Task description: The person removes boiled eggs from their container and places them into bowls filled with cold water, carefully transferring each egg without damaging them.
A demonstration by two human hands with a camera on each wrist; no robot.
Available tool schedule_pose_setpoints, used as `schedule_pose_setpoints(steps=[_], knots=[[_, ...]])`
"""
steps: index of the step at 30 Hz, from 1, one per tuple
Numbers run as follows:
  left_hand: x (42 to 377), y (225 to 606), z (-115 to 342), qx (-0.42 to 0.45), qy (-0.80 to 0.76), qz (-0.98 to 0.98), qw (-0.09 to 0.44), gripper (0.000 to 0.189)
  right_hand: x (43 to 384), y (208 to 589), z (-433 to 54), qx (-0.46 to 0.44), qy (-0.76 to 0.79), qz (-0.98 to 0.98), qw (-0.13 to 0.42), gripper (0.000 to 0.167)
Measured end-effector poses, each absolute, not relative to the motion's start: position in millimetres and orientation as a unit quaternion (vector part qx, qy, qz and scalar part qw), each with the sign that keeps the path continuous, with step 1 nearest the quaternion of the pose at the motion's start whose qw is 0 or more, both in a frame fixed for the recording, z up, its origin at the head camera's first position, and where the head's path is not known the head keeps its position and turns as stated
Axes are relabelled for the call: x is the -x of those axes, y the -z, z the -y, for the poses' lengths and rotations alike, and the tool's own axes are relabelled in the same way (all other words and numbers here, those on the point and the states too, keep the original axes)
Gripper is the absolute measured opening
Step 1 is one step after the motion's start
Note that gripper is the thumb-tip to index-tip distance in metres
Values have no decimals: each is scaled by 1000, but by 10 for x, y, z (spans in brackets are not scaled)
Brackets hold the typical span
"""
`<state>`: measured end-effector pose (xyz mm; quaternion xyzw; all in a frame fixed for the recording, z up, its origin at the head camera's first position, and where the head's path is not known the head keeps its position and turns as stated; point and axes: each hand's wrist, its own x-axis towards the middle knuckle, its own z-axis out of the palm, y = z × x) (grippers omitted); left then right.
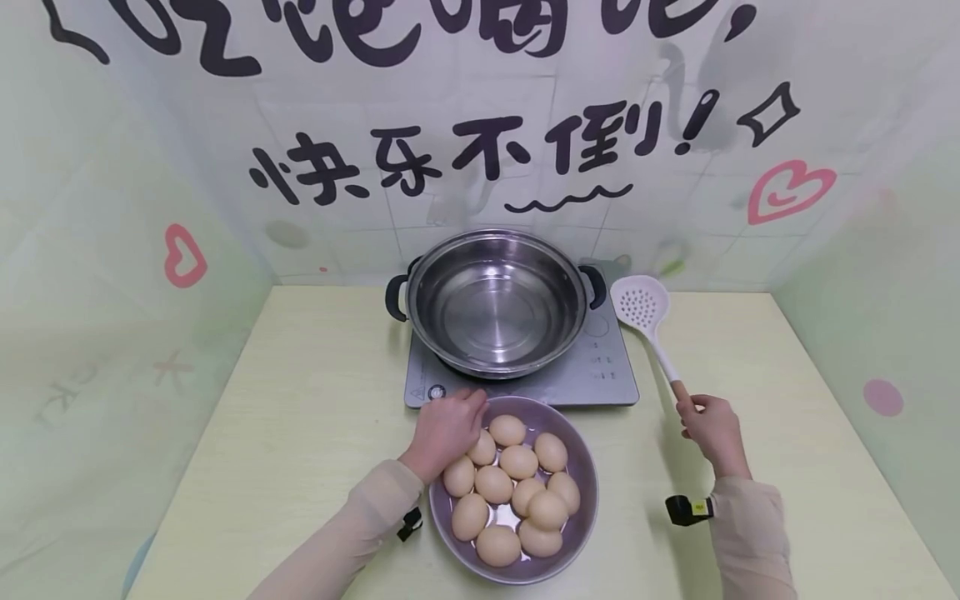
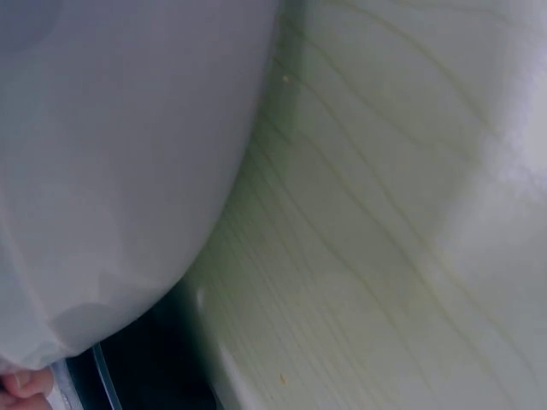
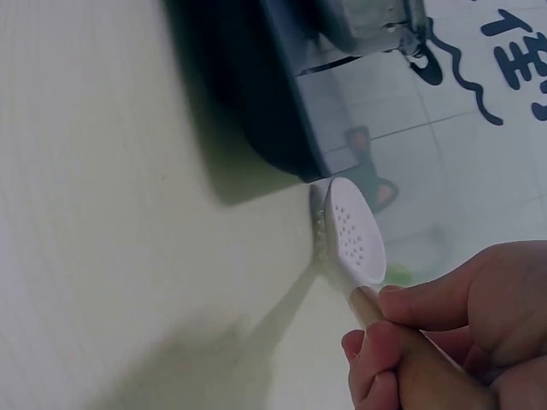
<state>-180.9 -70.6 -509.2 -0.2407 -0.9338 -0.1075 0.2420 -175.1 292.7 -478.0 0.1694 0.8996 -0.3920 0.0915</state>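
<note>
My left hand (image 1: 452, 429) grips the far left rim of a round metal bowl (image 1: 588, 525) full of eggs (image 1: 493, 484). In the left wrist view the bowl's outer wall (image 2: 120, 154) fills the upper left, with fingertips (image 2: 26, 384) curled at its edge in the lower corner; the thumb is hidden. At the right, my right hand (image 1: 712, 427) holds a white skimmer (image 1: 641, 302) by its wooden handle. The right wrist view shows thumb and fingers wrapped around that handle (image 3: 427, 367), the perforated head (image 3: 355, 231) pointing away toward the back wall.
Behind the bowl, a wide steel pot (image 1: 495, 321) with black side handles sits on a flat induction cooker (image 1: 600, 387). Pale wood-grain tabletop (image 1: 322, 375) extends on both sides. A printed backdrop (image 1: 480, 200) with lettering rises at the back, and side panels (image 1: 885, 350) flank the table.
</note>
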Motion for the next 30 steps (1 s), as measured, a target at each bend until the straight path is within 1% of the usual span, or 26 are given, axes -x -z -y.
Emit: schedule_pose_setpoints(steps=[8,12,17,21,24,27,29,30], knots=[[1812,5089,723,241,107,935,239,14,1793,4955,-2964,-195,387,-895,104,51],[1846,5083,735,241,104,934,243,14,1803,5004,-2961,-195,365,-905,94,57],[1876,5088,740,239,98,936,239,14,1806,5066,-2921,-185,326,-924,74,57],[1883,5103,741,240,95,938,231,14,1803,5139,-2906,-192,299,-931,84,50],[1890,5114,744,241,92,937,236,13,1803,5192,-2906,-194,287,-934,85,45],[1892,5110,756,240,92,937,238,13,1803,5217,-2909,-182,283,-938,82,46],[1886,5084,775,239,104,940,222,13,1787,5202,-2914,-160,275,-944,86,47],[1880,5064,788,236,117,943,205,15,1777,5183,-2914,-151,273,-946,91,50]])
